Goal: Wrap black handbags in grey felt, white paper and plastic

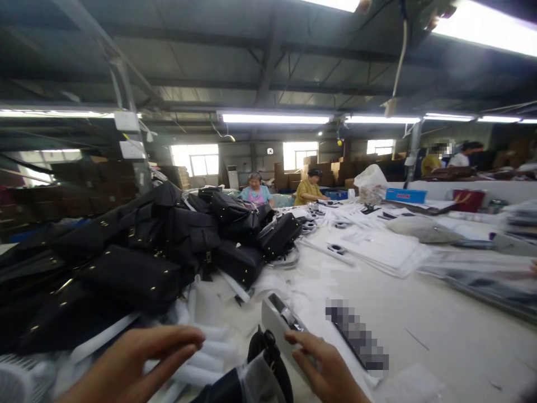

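At the lower left is my left hand (145, 358), its thumb and fingers slightly apart and nothing visible between them. My right hand (323, 364) has its fingers spread beside a grey tape dispenser (274, 319), the fingertips near its top. Between the hands, at the bottom edge, a black bag (226, 389) with a dark strap is partly wrapped in whitish translucent material (260, 380). White rolled tubes (205, 358) lie behind my left hand. A dark flat object (356, 336), pixelated, rests right of the dispenser.
Black bags (130, 274) with metal studs are heaped on the left. White sheets (386, 249) and plastic-wrapped items (482, 280) lie to the right on the white table (444, 347). A blue box (406, 195) stands farther back. Two people sit across the table; others are at the far right.
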{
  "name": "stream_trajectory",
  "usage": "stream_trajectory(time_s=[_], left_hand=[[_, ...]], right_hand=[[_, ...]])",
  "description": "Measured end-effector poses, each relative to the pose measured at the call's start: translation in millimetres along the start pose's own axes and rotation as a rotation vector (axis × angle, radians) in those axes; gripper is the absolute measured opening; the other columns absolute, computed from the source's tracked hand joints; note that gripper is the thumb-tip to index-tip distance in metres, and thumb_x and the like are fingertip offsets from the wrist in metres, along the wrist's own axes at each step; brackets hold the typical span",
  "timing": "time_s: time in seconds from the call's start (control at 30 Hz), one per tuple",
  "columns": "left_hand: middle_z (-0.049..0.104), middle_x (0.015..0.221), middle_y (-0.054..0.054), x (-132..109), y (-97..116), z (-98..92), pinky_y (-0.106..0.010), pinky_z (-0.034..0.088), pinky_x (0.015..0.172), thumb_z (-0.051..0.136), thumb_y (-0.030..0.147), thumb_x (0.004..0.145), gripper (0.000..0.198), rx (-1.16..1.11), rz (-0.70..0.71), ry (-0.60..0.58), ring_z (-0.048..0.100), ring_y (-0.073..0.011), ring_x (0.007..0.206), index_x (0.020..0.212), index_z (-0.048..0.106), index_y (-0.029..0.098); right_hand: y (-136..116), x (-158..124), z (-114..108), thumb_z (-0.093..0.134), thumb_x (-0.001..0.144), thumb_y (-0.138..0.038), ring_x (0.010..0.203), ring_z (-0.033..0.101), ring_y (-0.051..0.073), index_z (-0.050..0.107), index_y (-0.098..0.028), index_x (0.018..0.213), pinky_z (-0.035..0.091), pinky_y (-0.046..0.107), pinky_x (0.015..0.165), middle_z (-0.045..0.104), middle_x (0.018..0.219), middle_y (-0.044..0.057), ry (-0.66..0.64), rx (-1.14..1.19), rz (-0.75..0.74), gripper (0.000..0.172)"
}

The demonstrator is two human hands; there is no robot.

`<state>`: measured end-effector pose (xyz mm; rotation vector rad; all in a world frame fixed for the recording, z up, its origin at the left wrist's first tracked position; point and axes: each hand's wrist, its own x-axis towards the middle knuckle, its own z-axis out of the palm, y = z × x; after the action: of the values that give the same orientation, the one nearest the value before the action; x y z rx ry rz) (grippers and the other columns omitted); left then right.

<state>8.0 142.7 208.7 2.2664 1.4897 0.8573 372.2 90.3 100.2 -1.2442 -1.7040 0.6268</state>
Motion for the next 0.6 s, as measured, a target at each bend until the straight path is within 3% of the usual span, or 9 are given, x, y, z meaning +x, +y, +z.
stream_trajectory(time_s=[0.03,0.1,0.17,0.27,0.33,0.4,0.47,0.6], left_hand=[[0.077,0.096,-0.001,31.1,6.0,8.2,-0.031,0.056,0.082,0.058,0.053,0.08,0.029,0.107,0.087,-0.152,0.071,-0.0266,0.093,0.093,0.077,0.035],[0.077,0.099,-0.002,90.9,11.6,33.0,-0.029,0.054,0.084,0.047,0.039,0.09,0.03,0.351,0.223,-0.305,0.071,-0.0226,0.093,0.101,0.075,0.031],[0.074,0.111,-0.006,143.0,7.5,65.3,-0.034,0.051,0.092,0.054,0.025,0.085,0.029,0.433,0.248,-0.307,0.069,-0.0245,0.103,0.108,0.072,0.026],[0.041,0.153,-0.01,203.2,-10.2,115.2,-0.049,0.032,0.113,0.068,0.007,0.069,0.074,0.525,0.34,-0.28,0.039,-0.0303,0.14,0.137,0.052,0.029],[0.03,0.158,-0.009,232.3,-23.9,143.0,-0.054,0.021,0.117,0.074,0.003,0.063,0.09,0.563,0.425,-0.299,0.025,-0.0309,0.146,0.142,0.044,0.035],[0.03,0.158,-0.009,254.1,-36.3,164.1,-0.058,0.02,0.117,0.079,0.006,0.063,0.096,0.582,0.488,-0.317,0.023,-0.0321,0.147,0.144,0.039,0.037],[0.037,0.155,-0.011,270.2,-46.1,177.9,-0.059,0.022,0.115,0.08,0.013,0.069,0.09,0.583,0.531,-0.318,0.03,-0.0329,0.144,0.145,0.038,0.034],[0.062,0.129,-0.009,293.2,-55.5,181.4,-0.055,0.039,0.107,0.066,0.031,0.089,0.037,0.531,0.566,-0.278,0.058,-0.0266,0.119,0.124,0.06,0.02]], right_hand=[[0.1,8.1,-6.1,0.051,0.096,-0.045,0.114,0.064,0.029,0.07,-0.024,0.12,0.051,0.035,0.098,0.07,0.121,0.011,0.008,-0.01,-0.007,0.037],[2.3,28.6,-17.6,0.051,0.096,-0.043,0.108,0.066,0.027,0.071,-0.025,0.116,0.051,0.034,0.096,0.072,0.116,0.009,-0.009,-0.018,-0.021,0.034],[9.5,55.2,-24.6,0.052,0.096,-0.041,0.104,0.067,0.026,0.072,-0.025,0.113,0.052,0.033,0.092,0.073,0.112,0.008,-0.022,-0.007,-0.034,0.031],[29.7,102.8,-24.4,0.054,0.094,-0.038,0.095,0.069,0.024,0.075,-0.023,0.107,0.054,0.03,0.082,0.075,0.104,0.006,-0.042,0.035,-0.036,0.029],[44.8,134.1,-19.5,0.054,0.093,-0.036,0.089,0.07,0.024,0.077,-0.022,0.101,0.054,0.029,0.076,0.077,0.097,0.006,-0.08,0.043,-0.036,0.028],[57.8,160.8,-13.3,0.053,0.091,-0.032,0.086,0.07,0.023,0.078,-0.02,0.097,0.053,0.029,0.074,0.077,0.092,0.005,-0.128,0.036,-0.044,0.028],[67.7,182.0,-7.0,0.053,0.09,-0.029,0.086,0.071,0.022,0.078,-0.02,0.095,0.053,0.028,0.074,0.077,0.09,0.005,-0.174,0.03,-0.06,0.027],[81.2,212.7,2.5,0.052,0.087,-0.023,0.085,0.072,0.021,0.078,-0.02,0.098,0.053,0.026,0.075,0.078,0.092,0.004,-0.297,-0.002,-0.106,0.028]])
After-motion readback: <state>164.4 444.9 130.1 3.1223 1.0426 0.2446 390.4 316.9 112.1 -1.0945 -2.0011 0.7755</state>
